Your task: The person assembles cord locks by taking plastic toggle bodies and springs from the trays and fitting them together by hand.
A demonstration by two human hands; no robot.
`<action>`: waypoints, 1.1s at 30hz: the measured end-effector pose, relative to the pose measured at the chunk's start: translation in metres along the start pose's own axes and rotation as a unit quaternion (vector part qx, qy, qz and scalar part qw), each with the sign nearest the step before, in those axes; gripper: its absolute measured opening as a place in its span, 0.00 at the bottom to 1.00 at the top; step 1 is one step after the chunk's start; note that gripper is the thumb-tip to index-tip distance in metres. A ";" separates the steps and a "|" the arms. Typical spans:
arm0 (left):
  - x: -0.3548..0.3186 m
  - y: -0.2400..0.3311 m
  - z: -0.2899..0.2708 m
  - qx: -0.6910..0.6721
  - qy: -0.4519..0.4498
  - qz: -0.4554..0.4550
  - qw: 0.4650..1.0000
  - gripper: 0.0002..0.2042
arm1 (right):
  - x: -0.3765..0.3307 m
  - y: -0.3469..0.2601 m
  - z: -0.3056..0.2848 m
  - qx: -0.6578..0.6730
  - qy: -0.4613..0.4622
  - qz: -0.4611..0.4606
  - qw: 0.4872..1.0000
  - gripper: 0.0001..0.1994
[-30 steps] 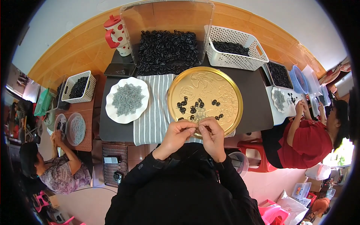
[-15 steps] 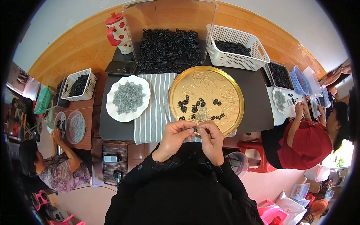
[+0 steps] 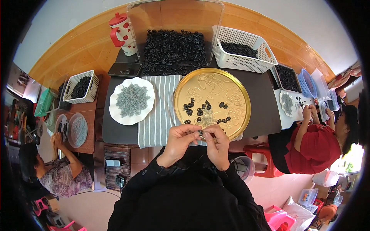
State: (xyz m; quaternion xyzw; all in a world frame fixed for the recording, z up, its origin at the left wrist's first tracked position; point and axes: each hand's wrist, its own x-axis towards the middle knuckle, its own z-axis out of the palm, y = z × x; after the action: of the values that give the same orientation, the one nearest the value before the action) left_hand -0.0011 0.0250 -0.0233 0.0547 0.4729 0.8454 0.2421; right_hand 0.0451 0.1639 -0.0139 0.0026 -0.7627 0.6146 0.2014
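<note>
Over the near rim of a round gold tray (image 3: 216, 77), my left hand (image 3: 176, 144) pinches a small black plastic part (image 3: 200, 133) between thumb and fingertips. My right hand (image 3: 217, 146) meets it from the other side, its thumb and finger pressed together at the same part; whether it also grips a smaller piece is too small to tell. Several black parts (image 3: 200, 111) lie scattered on the tray, with a few small grey pieces (image 3: 208, 116) among them. Left of the tray, a white scalloped plate (image 3: 114, 111) holds a heap of small grey pieces (image 3: 132, 99).
A striped cloth (image 3: 160, 107) lies between plate and tray. Behind stand a clear bin (image 3: 173, 19) of black parts, a white basket (image 3: 246, 63), a phone (image 3: 124, 69) and a red-lidded tumbler (image 3: 124, 34). Co-workers sit left (image 3: 63, 173) and right (image 3: 316, 142); a red stool (image 3: 264, 158) stands nearby.
My hands stay nearly in place, with only slight finger movement at the black part. The co-workers' hands shift a little.
</note>
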 end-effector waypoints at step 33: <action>0.000 0.009 -0.013 -0.045 -0.107 -0.108 0.987 0.12 | 0.010 -0.010 -0.025 -0.063 -0.177 -0.100 0.977 0.08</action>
State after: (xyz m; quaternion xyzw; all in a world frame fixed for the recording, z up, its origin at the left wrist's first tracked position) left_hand -0.0088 0.0111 -0.0233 0.0828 0.4087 0.8241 0.3833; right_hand 0.0465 0.1872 0.0028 0.1749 -0.8194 0.5319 0.1229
